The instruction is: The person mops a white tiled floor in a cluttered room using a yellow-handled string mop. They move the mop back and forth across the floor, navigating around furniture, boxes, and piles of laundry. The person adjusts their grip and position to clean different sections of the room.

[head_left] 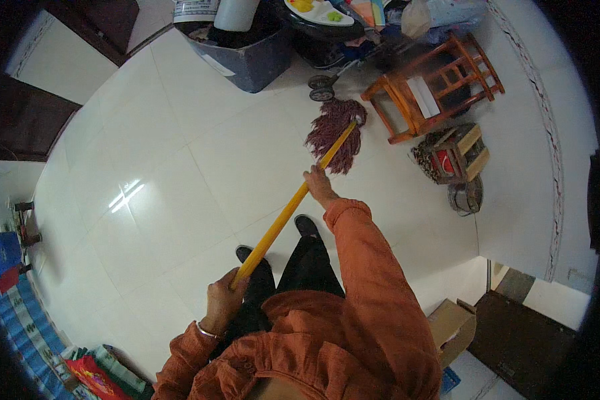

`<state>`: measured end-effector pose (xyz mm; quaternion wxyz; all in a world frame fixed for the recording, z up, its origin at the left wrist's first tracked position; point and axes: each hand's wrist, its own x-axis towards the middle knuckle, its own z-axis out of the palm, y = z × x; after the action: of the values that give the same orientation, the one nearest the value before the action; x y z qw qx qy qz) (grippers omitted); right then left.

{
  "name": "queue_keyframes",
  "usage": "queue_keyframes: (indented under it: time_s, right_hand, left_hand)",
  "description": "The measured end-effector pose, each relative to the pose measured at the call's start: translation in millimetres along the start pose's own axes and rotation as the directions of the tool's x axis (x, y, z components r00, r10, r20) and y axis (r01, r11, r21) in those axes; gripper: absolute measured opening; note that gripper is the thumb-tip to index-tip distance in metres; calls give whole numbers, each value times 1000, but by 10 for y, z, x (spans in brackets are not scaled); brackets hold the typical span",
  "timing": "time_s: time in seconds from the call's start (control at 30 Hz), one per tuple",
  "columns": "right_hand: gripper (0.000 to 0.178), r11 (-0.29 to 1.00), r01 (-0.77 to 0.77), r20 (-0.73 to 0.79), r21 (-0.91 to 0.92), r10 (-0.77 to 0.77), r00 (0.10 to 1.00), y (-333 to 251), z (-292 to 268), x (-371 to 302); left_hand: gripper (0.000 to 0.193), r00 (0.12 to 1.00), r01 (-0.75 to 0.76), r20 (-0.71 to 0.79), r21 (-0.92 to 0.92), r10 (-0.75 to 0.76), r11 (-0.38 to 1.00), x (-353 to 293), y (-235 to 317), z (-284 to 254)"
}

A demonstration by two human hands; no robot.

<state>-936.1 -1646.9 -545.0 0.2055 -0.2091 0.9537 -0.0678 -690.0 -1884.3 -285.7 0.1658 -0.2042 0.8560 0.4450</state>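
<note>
A mop with a yellow handle (279, 223) slants across the view from lower left to upper right. Its dark reddish string head (335, 133) lies spread on the tiled floor, close to a small black wheel (321, 88) and a wooden chair (413, 100). My left hand (224, 301) is closed round the top end of the handle, near my waist. Farther down the shaft, my right hand (320, 185) grips it at a point nearer the mop head. The fingers of both hands are wrapped on the handle and partly hidden.
A grey-blue bin (250, 67) stands at the far side. To the right, past the chair, sit a small wooden stool-like frame (461, 155) and a round metal tin (465, 195). An open cardboard box (452, 330) is at lower right. Pale glossy tiles (153, 220) stretch to the left.
</note>
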Motion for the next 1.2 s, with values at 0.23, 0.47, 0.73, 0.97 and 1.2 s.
queue_keyframes:
  time_s: [0.23, 0.47, 0.73, 0.97, 1.2]
  right_hand:
    - [22, 993, 39, -275, 110, -8, 961, 1112, -138, 609]
    - [14, 981, 147, -242, -128, -175, 954, 964, -152, 445]
    - [14, 956, 291, 49, -44, -289, 956, -612, -65, -210]
    - [13, 801, 559, -68, 213, -559, 826, -1522, -119, -690]
    - [12, 724, 658, -143, 208, -643, 753, -1576, -67, -128]
  left_hand:
    - [40, 994, -101, 40, 19, 100, 995, 451, 855, 865]
    - [44, 981, -34, 191, 136, 8, 990, 336, 922, 472]
    - [31, 973, 228, -36, 270, -227, 936, -676, 1098, -610]
    - [28, 797, 563, -363, 157, -483, 811, -1597, 1522, -644]
    - [34, 799, 500, -443, 117, -406, 858, -1492, 1476, -249]
